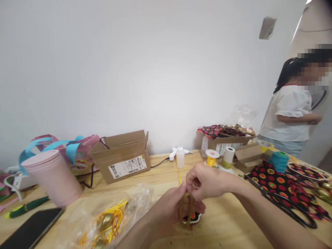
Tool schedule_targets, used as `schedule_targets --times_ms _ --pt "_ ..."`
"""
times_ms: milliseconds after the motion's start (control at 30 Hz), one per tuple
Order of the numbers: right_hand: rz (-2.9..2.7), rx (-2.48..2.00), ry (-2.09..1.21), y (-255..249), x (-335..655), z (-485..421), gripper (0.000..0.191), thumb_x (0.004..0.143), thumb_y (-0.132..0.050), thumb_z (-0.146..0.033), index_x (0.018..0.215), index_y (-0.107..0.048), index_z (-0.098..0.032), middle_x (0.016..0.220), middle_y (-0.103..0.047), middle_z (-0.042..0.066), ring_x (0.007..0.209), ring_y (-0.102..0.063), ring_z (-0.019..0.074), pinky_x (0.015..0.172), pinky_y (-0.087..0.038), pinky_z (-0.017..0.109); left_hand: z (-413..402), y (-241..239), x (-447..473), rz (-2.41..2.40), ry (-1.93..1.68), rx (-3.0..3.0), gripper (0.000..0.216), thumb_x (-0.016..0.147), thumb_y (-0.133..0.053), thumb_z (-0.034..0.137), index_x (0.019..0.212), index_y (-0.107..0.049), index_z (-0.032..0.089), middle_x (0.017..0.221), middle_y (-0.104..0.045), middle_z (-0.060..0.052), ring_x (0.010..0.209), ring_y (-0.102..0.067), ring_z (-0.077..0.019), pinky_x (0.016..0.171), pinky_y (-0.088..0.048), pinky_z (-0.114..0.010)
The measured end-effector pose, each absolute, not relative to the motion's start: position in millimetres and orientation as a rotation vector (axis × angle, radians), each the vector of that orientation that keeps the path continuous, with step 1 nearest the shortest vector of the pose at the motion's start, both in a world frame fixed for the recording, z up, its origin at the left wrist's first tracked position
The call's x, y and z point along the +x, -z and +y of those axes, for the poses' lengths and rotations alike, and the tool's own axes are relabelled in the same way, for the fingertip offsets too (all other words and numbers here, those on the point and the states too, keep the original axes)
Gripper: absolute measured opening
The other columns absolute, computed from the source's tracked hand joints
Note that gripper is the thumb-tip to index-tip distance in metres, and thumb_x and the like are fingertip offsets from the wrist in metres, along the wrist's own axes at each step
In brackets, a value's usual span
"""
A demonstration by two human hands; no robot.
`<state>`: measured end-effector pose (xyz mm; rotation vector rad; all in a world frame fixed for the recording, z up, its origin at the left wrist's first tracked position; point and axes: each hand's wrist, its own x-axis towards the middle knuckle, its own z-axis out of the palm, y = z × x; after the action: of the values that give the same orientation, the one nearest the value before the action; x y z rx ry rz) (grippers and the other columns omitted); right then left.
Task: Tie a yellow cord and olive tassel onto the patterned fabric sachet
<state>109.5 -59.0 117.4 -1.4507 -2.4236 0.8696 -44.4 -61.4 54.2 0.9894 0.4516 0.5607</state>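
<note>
Both my hands meet over the middle of the wooden table. My left hand is closed around a small black patterned fabric piece with a yellow-olive cord looped over it. My right hand pinches the yellow cord just above the left hand's fingers. The cord runs up and away from the hands. A spool of yellow cord stands just beyond the right hand.
A clear bag of yellow tassels lies at front left, with a dark phone, a green pen and a pink cup. Cardboard boxes, a white bottle, black scissors and patterned fabric lie around. A person stands at right.
</note>
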Motion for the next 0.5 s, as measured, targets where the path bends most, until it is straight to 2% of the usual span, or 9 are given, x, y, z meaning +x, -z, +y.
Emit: schedule_targets --times_ms 67,200,300,400,467,500 --pt "-2.382 -1.491 -0.867 -108 112 -51 0.014 0.056 -0.052 -0.017 0.065 -0.064 -0.016 0.053 -0.053 -0.004 0.048 -0.045 0.0067 0.038 -0.029 0.014 -60 -46 -46 0.5 -0.513 0.862 0.045 0.083 -0.034 0.044 0.084 -0.061 0.006 0.078 -0.063 -0.012 0.07 -0.059 -0.0175 0.066 -0.041 -0.029" --pt "-2.341 -1.517 -0.993 -94 116 -41 0.016 0.056 -0.054 -0.017 0.068 -0.065 -0.016 0.055 -0.056 -0.004 0.05 -0.049 0.0079 0.038 -0.031 0.013 -57 -33 -49 0.52 -0.506 0.769 0.039 0.08 -0.042 0.041 0.086 -0.06 0.006 0.078 -0.062 -0.012 0.071 -0.059 -0.0176 0.072 -0.041 -0.03" --pt "-2.318 -1.499 -1.064 -91 116 -37 0.015 0.057 -0.053 -0.016 0.067 -0.065 -0.016 0.054 -0.056 -0.004 0.05 -0.049 0.0075 0.038 -0.032 0.013 -57 -26 -47 0.555 -0.551 0.816 0.036 0.078 -0.046 0.04 0.079 -0.06 0.007 0.072 -0.06 -0.01 0.062 -0.057 -0.0147 0.064 -0.042 -0.027" --pt "-2.28 -1.478 -1.094 -87 115 -37 0.014 0.057 -0.053 -0.015 0.065 -0.064 -0.016 0.052 -0.054 -0.005 0.048 -0.047 0.0067 0.037 -0.031 0.013 -58 -21 -44 0.644 -0.575 0.918 0.034 0.075 -0.05 0.042 0.062 -0.056 0.012 0.054 -0.051 0.0 0.038 -0.038 -0.0047 0.049 -0.04 -0.022" --pt "-2.239 -1.478 -1.099 -81 115 -38 0.014 0.057 -0.053 -0.014 0.064 -0.064 -0.015 0.052 -0.052 -0.005 0.047 -0.044 0.0063 0.036 -0.029 0.013 -59 -18 -42 0.742 -0.566 0.995 0.033 0.07 -0.055 0.046 0.058 -0.051 0.015 0.049 -0.042 0.006 0.034 -0.024 -0.0023 0.044 -0.039 -0.021" --pt "-2.215 -1.48 -1.104 -77 116 -38 0.013 0.057 -0.053 -0.014 0.064 -0.064 -0.015 0.052 -0.052 -0.005 0.046 -0.044 0.0061 0.036 -0.028 0.013 -60 -16 -41 0.79 -0.571 1.026 0.033 0.067 -0.057 0.047 0.059 -0.05 0.016 0.048 -0.04 0.008 0.035 -0.022 -0.0026 0.044 -0.039 -0.021"
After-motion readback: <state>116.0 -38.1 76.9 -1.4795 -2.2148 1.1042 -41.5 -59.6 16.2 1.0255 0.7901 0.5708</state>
